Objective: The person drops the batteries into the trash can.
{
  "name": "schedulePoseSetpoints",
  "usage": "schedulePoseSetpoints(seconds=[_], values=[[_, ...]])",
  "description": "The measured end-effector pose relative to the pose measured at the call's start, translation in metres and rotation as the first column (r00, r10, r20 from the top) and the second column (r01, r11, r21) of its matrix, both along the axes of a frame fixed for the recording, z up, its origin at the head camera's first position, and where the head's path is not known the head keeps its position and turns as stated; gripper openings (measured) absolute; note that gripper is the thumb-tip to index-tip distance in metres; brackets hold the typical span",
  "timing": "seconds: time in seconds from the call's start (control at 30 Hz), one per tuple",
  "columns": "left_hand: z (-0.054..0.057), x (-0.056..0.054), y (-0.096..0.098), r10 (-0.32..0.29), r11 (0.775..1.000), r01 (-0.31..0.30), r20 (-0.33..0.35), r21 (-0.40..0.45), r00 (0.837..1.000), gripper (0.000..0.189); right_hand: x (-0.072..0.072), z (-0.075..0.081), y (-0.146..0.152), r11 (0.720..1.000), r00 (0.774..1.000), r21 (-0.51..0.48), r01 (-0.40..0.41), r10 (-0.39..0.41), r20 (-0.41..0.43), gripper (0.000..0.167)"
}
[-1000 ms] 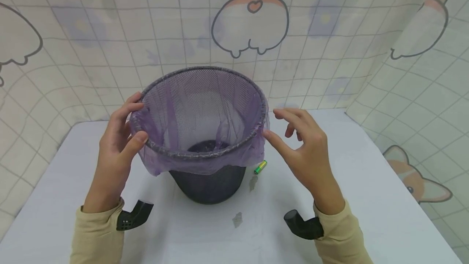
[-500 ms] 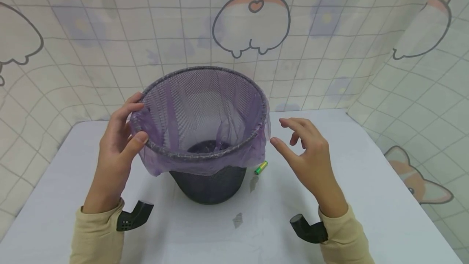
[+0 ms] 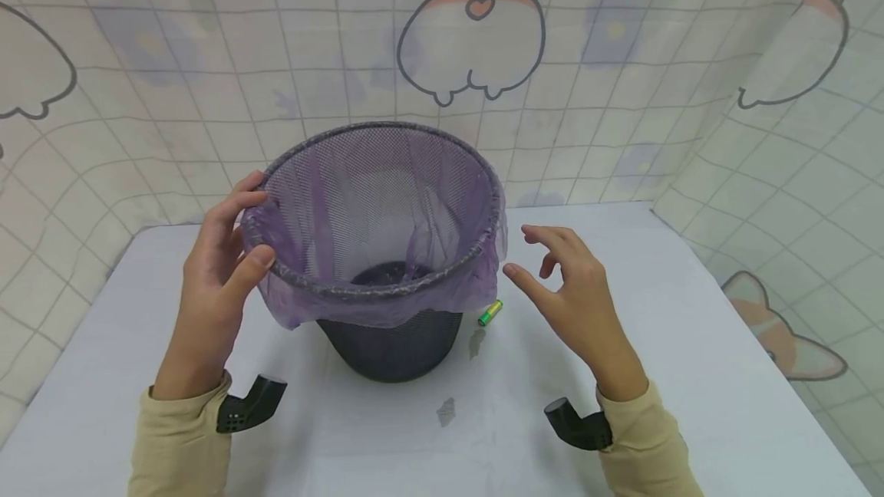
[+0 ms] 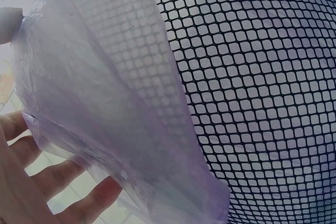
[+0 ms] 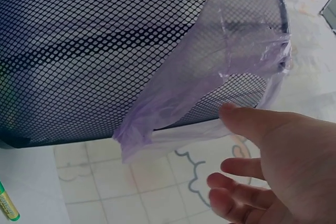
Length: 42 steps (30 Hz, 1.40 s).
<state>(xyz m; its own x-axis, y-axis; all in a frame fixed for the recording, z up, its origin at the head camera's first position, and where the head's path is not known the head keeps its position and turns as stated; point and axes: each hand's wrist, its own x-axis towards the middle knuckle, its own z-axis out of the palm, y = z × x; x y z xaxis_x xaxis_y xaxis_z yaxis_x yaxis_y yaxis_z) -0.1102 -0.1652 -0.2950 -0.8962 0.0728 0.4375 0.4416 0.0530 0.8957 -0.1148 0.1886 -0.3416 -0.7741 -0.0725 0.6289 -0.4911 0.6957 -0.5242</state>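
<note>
A black mesh wastebasket (image 3: 394, 351) stands tilted, with its mouth toward me. A thin purple bin bag (image 3: 387, 311) lines it and is folded outward over the rim. My left hand (image 3: 214, 267) grips the left side of the rim, thumb in front and fingers further back, with the bag under them. In the left wrist view the bag overhang (image 4: 94, 87) hangs loosely over the mesh. My right hand (image 3: 569, 290) is held in the air just right of the rim, fingers bent loosely and thumb apart from them, with nothing in it.
A green and yellow battery (image 3: 490, 313) lies on the white table (image 3: 373, 436) right of the basket. Two grey patches (image 3: 446, 412) mark the tabletop. A checked cloth (image 3: 601, 136) with cartoon animals hangs behind and at the sides.
My right hand has drawn away from the bag's edge, slightly right and down, leaving a small gap. My left hand keeps its hold, and the basket stays in place.
</note>
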Motion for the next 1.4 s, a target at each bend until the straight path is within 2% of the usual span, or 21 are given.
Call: schedulePoseSetpoints(seconds=[0.13, 0.47, 0.77, 1.0, 1.23, 1.4], values=[[-0.001, -0.001, 0.000, 0.007, 1.000, -0.007, 0.004, 0.002, 1.000, 0.052, -0.001, -0.002, 0.000, 0.999, 0.997, 0.044, 0.005, -0.008, 0.074, 0.049], [-0.007, -0.005, -0.004, -0.038, 0.999, 0.039, -0.038, 0.017, 0.999, 0.050, -0.006, -0.010, -0.001, 0.997, 0.995, 0.073, 0.005, -0.012, 0.102, 0.047], [-0.007, -0.005, -0.004, -0.007, 0.999, 0.008, -0.012, 0.044, 1.000, 0.049, -0.009, -0.016, -0.001, 0.990, 0.976, 0.138, 0.006, -0.036, 0.214, 0.044], [-0.006, -0.004, -0.004, -0.018, 0.999, 0.019, -0.028, 0.032, 0.999, 0.049, -0.012, -0.022, -0.002, 0.987, 0.973, 0.158, 0.010, -0.046, 0.227, 0.043], [-0.006, -0.005, -0.004, -0.021, 0.999, 0.022, -0.034, 0.026, 0.999, 0.049, -0.015, -0.030, -0.004, 0.978, 0.954, 0.206, 0.024, -0.084, 0.288, 0.043], [0.001, 0.000, 0.001, 0.001, 1.000, -0.001, 0.000, 0.027, 1.000, 0.050, -0.016, -0.034, -0.004, 0.974, 0.938, 0.223, 0.027, -0.102, 0.332, 0.044]])
